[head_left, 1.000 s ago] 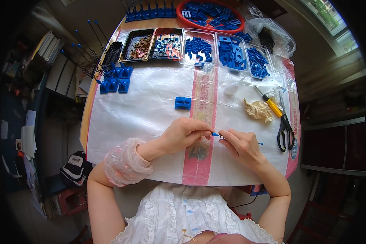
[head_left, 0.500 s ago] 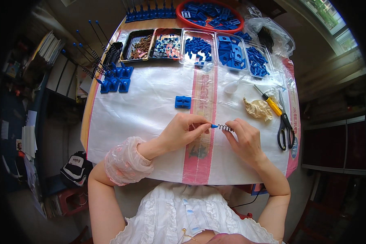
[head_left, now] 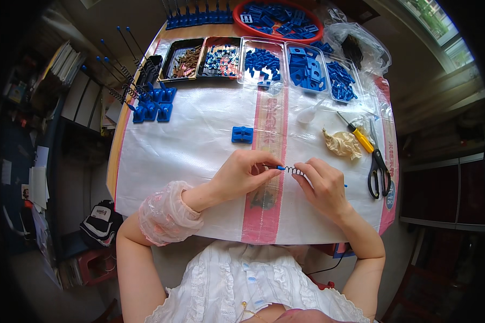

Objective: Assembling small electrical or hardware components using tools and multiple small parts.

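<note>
Blue-tipped and thin, a rod (head_left: 281, 168) is sitting pinched in the left hand (head_left: 241, 175) – fingers closed tight around its end, near the middle of the white sheet (head_left: 199, 145). The right hand (head_left: 322, 185) is gripping a small coiled spring (head_left: 295, 170) threaded on that rod, fingertips curled shut on it. A blue block (head_left: 242, 134) is lying at 12 o'clock from the left hand – scissors (head_left: 378, 169) and a screwdriver (head_left: 357, 134) at 2 o'clock from the right.

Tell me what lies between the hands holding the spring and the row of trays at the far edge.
In the head view, one small blue block lies on the white sheet between the left hand, the right hand and the trays; otherwise bare sheet.
</note>
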`<state>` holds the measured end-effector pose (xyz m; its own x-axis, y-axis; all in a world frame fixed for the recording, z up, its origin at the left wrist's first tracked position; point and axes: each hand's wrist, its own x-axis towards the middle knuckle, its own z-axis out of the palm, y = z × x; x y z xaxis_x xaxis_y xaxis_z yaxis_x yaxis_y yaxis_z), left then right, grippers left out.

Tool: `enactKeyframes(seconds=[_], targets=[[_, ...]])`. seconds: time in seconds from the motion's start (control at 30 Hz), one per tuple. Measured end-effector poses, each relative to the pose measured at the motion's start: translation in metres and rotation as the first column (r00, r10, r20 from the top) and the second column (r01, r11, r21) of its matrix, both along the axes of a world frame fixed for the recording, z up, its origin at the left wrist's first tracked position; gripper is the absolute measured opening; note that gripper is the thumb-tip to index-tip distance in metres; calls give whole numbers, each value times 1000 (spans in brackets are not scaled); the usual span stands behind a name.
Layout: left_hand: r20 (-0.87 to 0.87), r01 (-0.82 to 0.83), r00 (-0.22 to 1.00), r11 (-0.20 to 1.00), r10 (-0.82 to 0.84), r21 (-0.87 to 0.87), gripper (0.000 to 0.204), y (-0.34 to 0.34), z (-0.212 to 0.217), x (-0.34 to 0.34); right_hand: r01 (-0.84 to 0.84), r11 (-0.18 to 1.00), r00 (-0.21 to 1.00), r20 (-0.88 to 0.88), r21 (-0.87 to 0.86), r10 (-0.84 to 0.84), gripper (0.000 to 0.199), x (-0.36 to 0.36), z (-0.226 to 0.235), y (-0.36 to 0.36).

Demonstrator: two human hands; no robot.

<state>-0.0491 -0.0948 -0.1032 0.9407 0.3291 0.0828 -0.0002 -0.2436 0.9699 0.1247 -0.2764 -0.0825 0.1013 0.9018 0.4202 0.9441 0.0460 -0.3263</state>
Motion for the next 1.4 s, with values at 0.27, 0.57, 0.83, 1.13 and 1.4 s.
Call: enactKeyframes(seconds=[0.27,0.57,0.83,1.13,1.4], targets=[[12,-25,1000,1000,25,4,13,-1,0,-1,7,999,1000,19,33,-8,23,2,0,0],[-4,5,1000,1000,-5,-19,19,0,4,-1,14,999,1000,27,44,-15,26,3,-1,-1],[19,-9,1000,1000,9,-17,22,2,-1,0,3,999,999,34,51,-5,27,4,-1,-1],[12,-27,1000,999,27,25,19,1,3,0,0,999,999,43,49,-2,26,5,-2,0],[118,-112,991,857,60,502,19,-2,-4,-2,-21,999,999,39,-28,22,24,7,-6,2]])
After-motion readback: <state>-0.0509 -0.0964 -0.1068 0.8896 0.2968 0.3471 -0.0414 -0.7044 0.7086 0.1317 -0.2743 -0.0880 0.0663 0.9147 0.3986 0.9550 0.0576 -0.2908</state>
